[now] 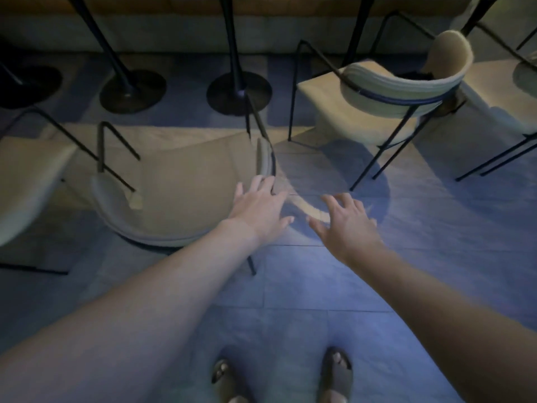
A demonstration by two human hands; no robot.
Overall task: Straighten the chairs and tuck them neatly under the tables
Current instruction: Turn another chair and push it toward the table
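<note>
Tiled floor (290,286) in dim light, cream chair (186,181) blurred, standing out in front of the pedestal bench bases (239,93), second chair (386,94) to its right, left hand (261,206) spread with fingertips at the chair's backrest, right hand (345,221) splayed, holding nothing

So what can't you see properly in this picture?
Head view only:
- Tabletops: cut off by the top edge; only the table posts and bases show.
- Near chair: smeared by motion blur, so whether the left hand touches its backrest cannot be told.
- Far-left chair: cut by the left edge, blurred.
- Dark thing on the upright chair: half hidden by the backrest, unclear.
- Right hand: blurred, open.
</note>
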